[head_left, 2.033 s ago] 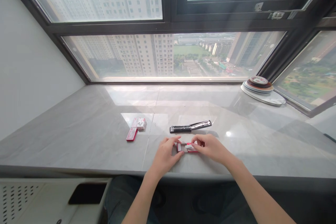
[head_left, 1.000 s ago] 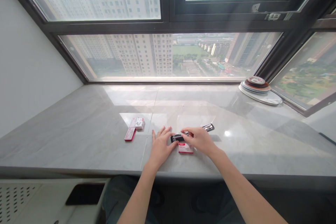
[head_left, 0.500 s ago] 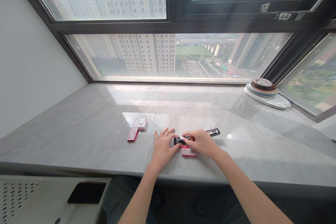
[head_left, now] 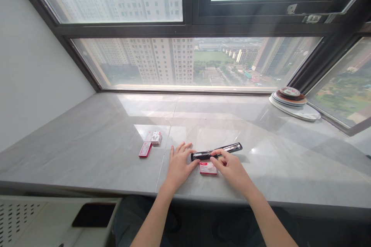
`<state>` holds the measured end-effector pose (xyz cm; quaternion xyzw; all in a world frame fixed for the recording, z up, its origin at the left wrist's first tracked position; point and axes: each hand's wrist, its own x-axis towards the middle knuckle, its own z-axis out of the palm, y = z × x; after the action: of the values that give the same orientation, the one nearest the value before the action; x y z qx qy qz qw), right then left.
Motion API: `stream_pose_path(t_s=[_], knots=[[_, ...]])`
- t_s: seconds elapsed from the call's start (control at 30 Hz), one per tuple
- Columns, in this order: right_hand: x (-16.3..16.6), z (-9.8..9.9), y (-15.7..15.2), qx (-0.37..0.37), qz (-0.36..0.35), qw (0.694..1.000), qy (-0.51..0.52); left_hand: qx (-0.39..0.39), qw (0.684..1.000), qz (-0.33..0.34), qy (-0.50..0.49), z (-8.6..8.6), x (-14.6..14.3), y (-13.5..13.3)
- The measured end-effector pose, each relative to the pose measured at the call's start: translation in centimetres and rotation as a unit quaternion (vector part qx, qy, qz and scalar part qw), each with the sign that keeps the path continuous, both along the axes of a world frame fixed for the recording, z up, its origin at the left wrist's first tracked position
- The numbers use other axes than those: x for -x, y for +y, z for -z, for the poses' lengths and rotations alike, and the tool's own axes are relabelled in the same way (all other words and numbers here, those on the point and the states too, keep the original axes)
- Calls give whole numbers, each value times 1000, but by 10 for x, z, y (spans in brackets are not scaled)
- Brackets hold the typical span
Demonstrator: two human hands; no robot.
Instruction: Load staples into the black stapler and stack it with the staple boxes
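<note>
the unfolded black stapler (head_left: 205,154) lies at lower centre on the tabletop (head_left: 101,142), just behind a red-and-white box (head_left: 208,168). the left hand (head_left: 179,165) pinches its left end between thumb and forefinger, other fingers spread; that brace should stay firm. the right hand (head_left: 230,166) has thumb and forefinger close together at its middle; whether they pinch anything, i cannot tell. light, straight pressure along the channel would suit best.

Grey counter (head_left: 87,154) (partly sunlit): stapler (head_left: 204,155), boxes (head_left: 208,168), plates (head_left: 290,102).
</note>
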<state>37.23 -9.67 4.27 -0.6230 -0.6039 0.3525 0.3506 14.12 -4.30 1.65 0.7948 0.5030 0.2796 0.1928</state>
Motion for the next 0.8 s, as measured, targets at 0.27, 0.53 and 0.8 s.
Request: stream_pose_path(t_s=[0.27,0.53,0.8], knots=[[-76,0,3,81,40,974,205,11,1000,1,0,3,-1,4],[-23,-32,56,-45,-147,988,22,-4,1000,8,22,0,-4,4],[3,-15,61,-64,-96,984,-135,-39,999,-11,-4,-1,-4,-1]])
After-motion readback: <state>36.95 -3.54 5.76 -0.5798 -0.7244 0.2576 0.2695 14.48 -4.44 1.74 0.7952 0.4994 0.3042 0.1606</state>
